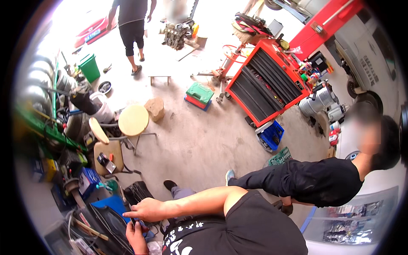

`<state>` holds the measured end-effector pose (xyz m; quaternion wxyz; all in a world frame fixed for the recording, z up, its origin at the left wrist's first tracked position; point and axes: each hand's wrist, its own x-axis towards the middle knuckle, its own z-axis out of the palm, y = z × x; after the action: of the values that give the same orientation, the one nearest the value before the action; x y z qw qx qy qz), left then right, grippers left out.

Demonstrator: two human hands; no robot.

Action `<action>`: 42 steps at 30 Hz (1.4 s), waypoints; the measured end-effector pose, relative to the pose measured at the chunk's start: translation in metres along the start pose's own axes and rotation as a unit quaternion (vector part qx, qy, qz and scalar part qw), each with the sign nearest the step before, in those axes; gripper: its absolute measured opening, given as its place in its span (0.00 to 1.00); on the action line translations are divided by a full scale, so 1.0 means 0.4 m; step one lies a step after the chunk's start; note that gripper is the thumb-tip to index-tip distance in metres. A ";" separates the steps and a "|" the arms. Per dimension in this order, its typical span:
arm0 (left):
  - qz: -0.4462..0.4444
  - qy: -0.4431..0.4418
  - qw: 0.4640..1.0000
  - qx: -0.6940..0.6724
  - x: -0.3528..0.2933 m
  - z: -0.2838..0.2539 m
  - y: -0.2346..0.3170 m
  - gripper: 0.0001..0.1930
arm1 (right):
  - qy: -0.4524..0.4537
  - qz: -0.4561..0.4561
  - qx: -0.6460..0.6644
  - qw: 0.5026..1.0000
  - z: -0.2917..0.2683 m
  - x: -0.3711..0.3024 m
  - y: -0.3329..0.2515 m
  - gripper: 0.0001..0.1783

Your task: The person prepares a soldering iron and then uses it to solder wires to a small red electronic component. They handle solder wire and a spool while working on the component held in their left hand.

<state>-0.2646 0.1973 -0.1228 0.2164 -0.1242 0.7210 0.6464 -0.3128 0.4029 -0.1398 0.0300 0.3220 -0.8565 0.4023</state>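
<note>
My right arm reaches across to the lower left, and my right hand point(146, 209) hovers over my left hand with its index finger stretched out. My left hand point(136, 239) is closed around a small dark, flat object point(134, 220), partly hidden by the right hand; its exact kind is unclear. Just beyond both hands lie a black bag-like item point(139, 192) and a blue panel point(109, 204) among dark parts.
A person point(314, 182) in black stands close at my right; another point(131, 25) is at the far doorway. A red tool cabinet point(265, 114), a green case point(199, 92), a round stool point(134, 120) and a chair point(108, 157) stand on the floor. Clutter lines the left wall.
</note>
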 end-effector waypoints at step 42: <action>-0.067 0.184 0.980 0.028 0.320 -0.301 0.038 0.17 | -0.101 0.165 0.095 0.977 0.270 0.302 0.174 0.17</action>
<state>-0.4018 0.0935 -0.1612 0.1268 -0.2830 0.7564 0.5759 -0.4260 0.2952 -0.2218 -0.1545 0.2169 -0.8543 0.4463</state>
